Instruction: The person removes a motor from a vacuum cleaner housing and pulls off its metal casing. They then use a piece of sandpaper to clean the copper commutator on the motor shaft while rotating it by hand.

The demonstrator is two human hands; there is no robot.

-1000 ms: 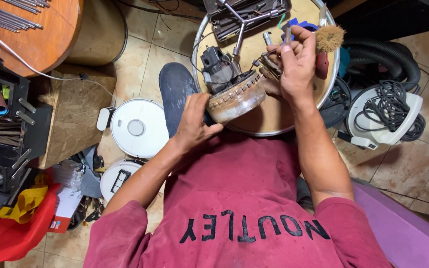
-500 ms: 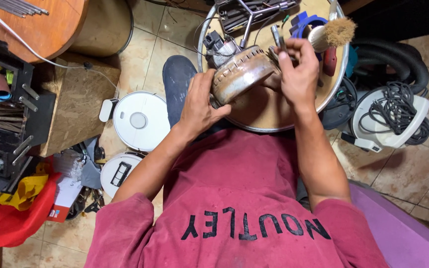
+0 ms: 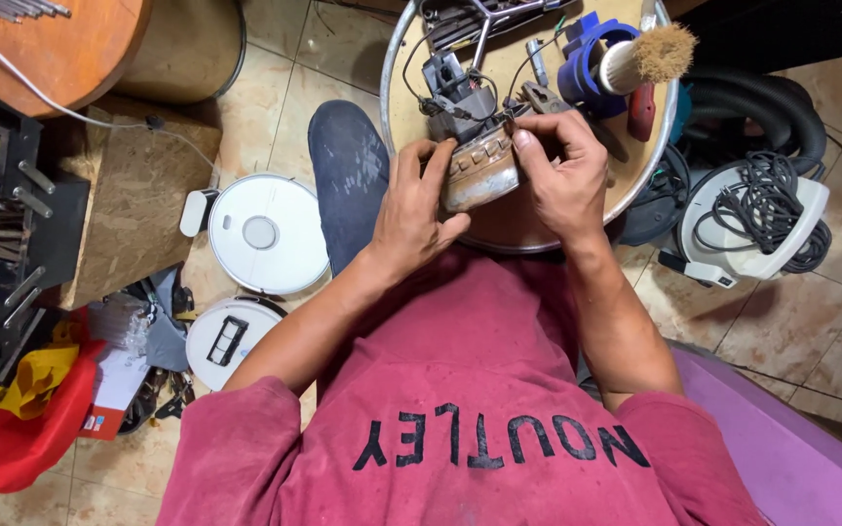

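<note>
Over the round tray [image 3: 397, 58], both hands clasp a worn metal motor [image 3: 479, 173] and hold it just above the tray's near edge. On the motor's left side, the left hand [image 3: 413, 203] is curled about halfway closed, fingers [image 3: 436, 156] laid over the top rim and thumb pressed against the lower casing. From the other side, the right hand [image 3: 562, 175] closes on it, fingers bent tight over the upper end where dark wires [image 3: 440, 58] run off to a black plastic part [image 3: 455, 86]; the thumb [image 3: 530, 154] lies on the ribbed band around the casing. Neither hand is open; each grips the motor and the two nearly meet across it.

Farther back on the tray lie pliers [image 3: 550, 99], a blue cup [image 3: 587, 60] with a bristle brush [image 3: 647, 56] resting on it, and a red-handled tool [image 3: 641, 112]. A knee [image 3: 348, 170] in dark cloth shows just left of the tray. On the tiled floor to the left sit two white round robot vacuums [image 3: 267, 234], one beside the other, and a wooden board [image 3: 133, 209]. Right of the tray stands a white housing [image 3: 762, 219] wound with black cable.
</note>
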